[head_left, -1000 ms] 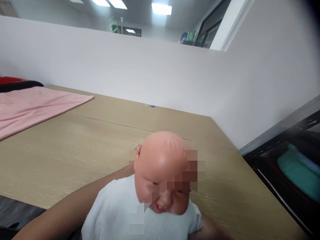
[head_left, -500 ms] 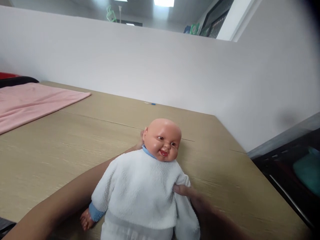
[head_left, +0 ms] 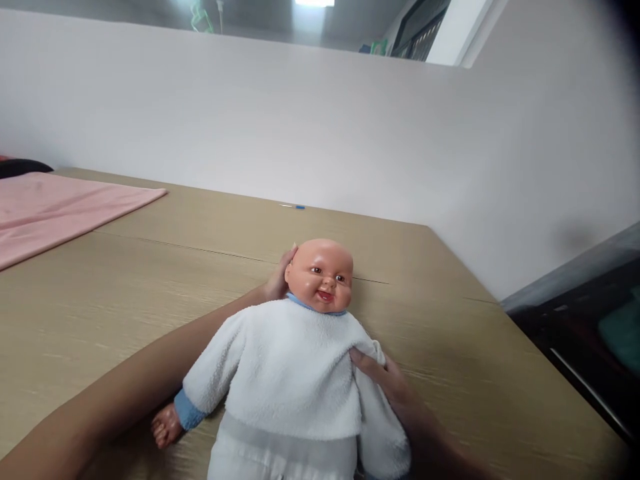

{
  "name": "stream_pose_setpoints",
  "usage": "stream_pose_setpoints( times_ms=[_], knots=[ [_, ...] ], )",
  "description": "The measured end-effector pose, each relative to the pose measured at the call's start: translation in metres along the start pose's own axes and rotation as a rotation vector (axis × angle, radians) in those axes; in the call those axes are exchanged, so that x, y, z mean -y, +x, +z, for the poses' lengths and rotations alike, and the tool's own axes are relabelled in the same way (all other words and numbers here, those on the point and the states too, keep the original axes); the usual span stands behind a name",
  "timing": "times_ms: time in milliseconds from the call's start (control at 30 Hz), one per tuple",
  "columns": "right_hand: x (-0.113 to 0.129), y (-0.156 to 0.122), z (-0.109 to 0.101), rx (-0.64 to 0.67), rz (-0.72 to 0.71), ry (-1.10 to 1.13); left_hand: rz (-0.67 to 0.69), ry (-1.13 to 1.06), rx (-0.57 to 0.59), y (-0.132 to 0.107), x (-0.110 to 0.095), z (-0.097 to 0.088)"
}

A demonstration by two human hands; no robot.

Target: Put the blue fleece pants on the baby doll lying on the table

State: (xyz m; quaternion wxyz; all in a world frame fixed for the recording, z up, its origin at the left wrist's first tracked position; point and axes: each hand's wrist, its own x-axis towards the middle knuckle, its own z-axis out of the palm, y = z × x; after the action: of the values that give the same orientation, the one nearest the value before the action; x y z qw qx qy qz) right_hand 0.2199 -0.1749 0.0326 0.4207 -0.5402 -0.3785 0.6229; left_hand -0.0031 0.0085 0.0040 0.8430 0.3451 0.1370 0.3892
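Observation:
A baby doll (head_left: pixel 297 373) with a bald head, a fluffy white top with blue collar and cuffs, and white trousers lies back over the table, face up. My left hand (head_left: pixel 281 275) cups the back of its head from the left, with most of its fingers hidden behind the head. With the thumb over the front of the shoulder, my right hand (head_left: pixel 387 377) grips the doll by the upper arm near the armpit. The other fingers of that hand are out of sight behind the sleeve.
A pink cloth (head_left: pixel 75 203) is spread at the left of the wooden table (head_left: pixel 200 267). A small pen-like item with a blue end (head_left: pixel 300 207) lies near the back wall (head_left: pixel 300 120). Beyond the right edge stands a dark object (head_left: pixel 575 333).
The doll's head and upper body have tilted slightly, and my left hand shows more beside the head. The camera view has shifted a little. Both hands keep their hold.

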Motion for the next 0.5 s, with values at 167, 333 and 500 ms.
stream_pose_setpoints(
  times_ms=[167, 333, 500],
  knots=[
    [0.011, -0.008, 0.0, -0.003, 0.137, 0.134, 0.044, -0.012, -0.012, 0.015, -0.002, -0.002],
    [0.013, -0.004, -0.008, -0.007, 0.113, 0.062, 0.073, -0.018, -0.006, 0.033, -0.004, 0.0],
    [0.009, 0.003, -0.012, -0.016, 0.007, -0.053, 0.087, -0.031, 0.015, 0.049, -0.013, -0.003]
  ],
)
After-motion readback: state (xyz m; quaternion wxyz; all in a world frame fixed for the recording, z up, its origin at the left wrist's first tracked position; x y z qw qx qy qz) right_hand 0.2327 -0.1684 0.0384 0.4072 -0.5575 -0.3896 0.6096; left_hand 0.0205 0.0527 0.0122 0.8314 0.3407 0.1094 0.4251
